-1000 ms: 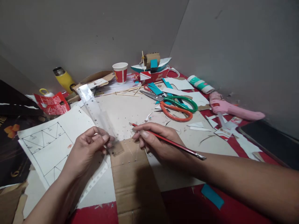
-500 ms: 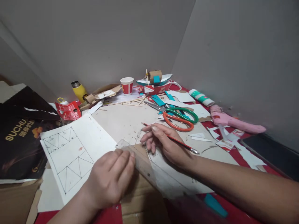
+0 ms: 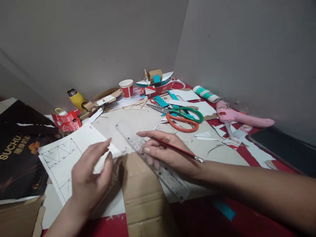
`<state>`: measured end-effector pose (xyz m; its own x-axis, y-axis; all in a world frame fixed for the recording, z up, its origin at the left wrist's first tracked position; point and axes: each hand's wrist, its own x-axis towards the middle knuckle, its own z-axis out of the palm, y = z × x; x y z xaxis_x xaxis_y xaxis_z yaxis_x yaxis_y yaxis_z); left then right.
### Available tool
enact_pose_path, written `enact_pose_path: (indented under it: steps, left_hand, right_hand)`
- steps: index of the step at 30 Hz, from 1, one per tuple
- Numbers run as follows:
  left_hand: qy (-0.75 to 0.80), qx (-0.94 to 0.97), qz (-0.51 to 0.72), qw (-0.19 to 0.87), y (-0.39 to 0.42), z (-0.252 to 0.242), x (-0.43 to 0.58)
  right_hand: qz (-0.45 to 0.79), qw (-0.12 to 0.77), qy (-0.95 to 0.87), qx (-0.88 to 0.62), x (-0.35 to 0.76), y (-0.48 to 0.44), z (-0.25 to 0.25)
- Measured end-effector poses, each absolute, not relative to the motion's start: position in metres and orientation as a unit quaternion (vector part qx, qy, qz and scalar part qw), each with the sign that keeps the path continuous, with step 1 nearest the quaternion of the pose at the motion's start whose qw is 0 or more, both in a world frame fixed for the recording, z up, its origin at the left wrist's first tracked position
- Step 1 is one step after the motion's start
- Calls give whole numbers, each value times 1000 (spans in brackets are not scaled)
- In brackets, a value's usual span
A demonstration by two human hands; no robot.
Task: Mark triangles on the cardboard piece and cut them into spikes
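My right hand (image 3: 168, 151) holds a red and black pencil (image 3: 176, 148), its metal-capped end pointing right toward my wrist. The same hand's fingers also grip a clear plastic ruler (image 3: 170, 181), which slants above a piece of brown cardboard (image 3: 143, 184). My left hand (image 3: 95, 172) hovers over the white sheet with truss-like drawings (image 3: 95, 135); its thumb and fingers are apart and nothing lies between them. Faint marks show on the cardboard's upper part.
Scissors with green and orange handles (image 3: 182, 117), paper scraps (image 3: 206, 135) and a pink glue gun (image 3: 244, 117) lie to the right. A paper cup (image 3: 126, 89), a model boat (image 3: 155, 80) and a yellow bottle (image 3: 77, 99) stand behind. A black box (image 3: 22, 154) sits left.
My left hand has let go of the ruler and moved left, opening. The ruler is now in my right hand, lifted and shifted. The view has turned slightly right.
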<state>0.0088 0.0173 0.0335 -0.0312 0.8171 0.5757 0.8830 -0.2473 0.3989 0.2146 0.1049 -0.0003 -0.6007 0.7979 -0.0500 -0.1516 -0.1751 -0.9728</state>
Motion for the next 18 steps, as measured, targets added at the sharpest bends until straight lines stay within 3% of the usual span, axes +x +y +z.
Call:
enact_pose_path:
  steps: [4,6,12,18]
  left_hand:
    - [-666,-470,-507,-280,18,51,20]
    - [-635,-417,-525,-383,19,54,26]
    - [-653,-360,-513,-424,12,55,25]
    - [-697,-314,-446,-465,-11,31,23]
  right_hand:
    - [719,341,-539,-277,212,93,6]
    - [730,315,-555,-245,212,86,6]
    - [716,307,-599,-188,215,82,1]
    - [648,349,-633,-238,213,92,-1]
